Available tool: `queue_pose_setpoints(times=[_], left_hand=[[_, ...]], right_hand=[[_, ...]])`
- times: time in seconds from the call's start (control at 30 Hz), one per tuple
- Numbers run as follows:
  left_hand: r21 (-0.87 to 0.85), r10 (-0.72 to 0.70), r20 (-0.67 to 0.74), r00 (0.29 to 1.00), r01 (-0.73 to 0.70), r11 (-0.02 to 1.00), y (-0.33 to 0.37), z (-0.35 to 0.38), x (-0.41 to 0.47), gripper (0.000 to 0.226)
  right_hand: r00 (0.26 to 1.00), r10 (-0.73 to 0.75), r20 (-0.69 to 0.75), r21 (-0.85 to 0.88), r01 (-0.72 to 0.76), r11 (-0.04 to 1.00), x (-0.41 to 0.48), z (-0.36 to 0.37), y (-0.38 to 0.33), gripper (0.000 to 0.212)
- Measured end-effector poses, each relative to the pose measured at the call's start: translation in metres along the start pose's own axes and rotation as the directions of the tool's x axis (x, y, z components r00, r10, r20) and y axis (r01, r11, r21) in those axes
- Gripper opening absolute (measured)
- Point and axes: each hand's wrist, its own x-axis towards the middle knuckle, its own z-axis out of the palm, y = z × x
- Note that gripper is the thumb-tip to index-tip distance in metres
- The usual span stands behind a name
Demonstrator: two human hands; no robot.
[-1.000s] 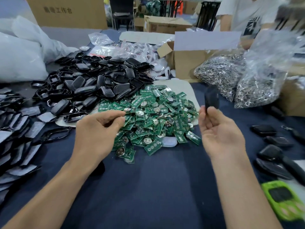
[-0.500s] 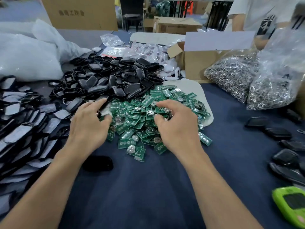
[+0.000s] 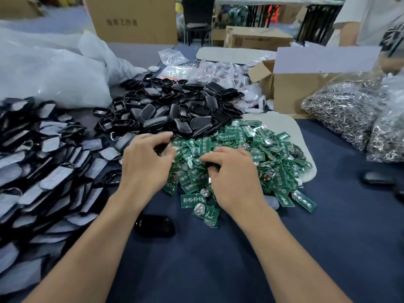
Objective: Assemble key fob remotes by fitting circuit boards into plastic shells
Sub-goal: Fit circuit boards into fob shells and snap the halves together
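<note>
Heaping the circuit boards in 1 loose green mound, partly on a white pad and partly spilling onto the dark blue tabletop, seems meant to keep them within easy reach straight ahead of the person. The plastic shells are piled just behind and to the left, their edge touching the boards, so I judge that 1 reach can serve both stocks.

Both hands are down on the near-left side of the green mound. The right hand rests on the boards with its fingers bent down into them. Whether they pinch a board or only rake through the heap I cannot tell, since the tips are buried. The left hand sits at the seam where shells meet boards, fingers curled over something dark and blurred. It may be a shell, but I cannot tell if it is gripped. So the boards lie directly under the right hand and just right of the left.

1 lone shell lies on the tabletop beside the left forearm, apart from the pile, perhaps set ready for fitting. Farther left spread rows of grey-faced pieces. To the right, bags of metal rings stand in front of a cardboard box, well apart from the hands.
</note>
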Motion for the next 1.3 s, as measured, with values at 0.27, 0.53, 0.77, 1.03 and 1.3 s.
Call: queue_pose_setpoints(times=[0.27, 0.53, 0.77, 1.03, 1.3], left_hand=[[0.258, 0.225, 0.278, 0.934, -0.298, 0.919, 0.018, 0.03, 0.054, 0.073], [0.224, 0.332, -0.1, 0.938, -0.304, 0.926, 0.019, 0.028, 0.057, 0.022], [-0.425, -0.117, -0.08, 0.99, 0.072, 0.903, 0.039, -0.011, 0.034, 0.031], [-0.672, -0.124, 0.537, 0.834, 0.512, 0.535, 0.031, -0.021, -0.022, 0.032], [-0.574, -0.116, 0.36, 0.926, 0.318, 0.755, 0.038, -0.005, -0.046, 0.036]], right_hand=[[0.995, 0.08, -0.057, -0.152, -0.088, 0.984, 0.0, 0.001, -0.007, 0.04], [0.979, 0.15, -0.137, 0.011, -0.15, 0.989, -0.002, 0.001, -0.001, 0.02], [0.99, 0.14, -0.018, 0.093, -0.138, 0.986, -0.004, -0.016, 0.001, 0.017], [0.967, 0.198, -0.162, 0.254, -0.153, 0.955, -0.006, -0.022, 0.0, 0.018], [0.89, 0.403, 0.214, 0.915, -0.327, 0.237, -0.003, -0.019, -0.012, 0.021]])
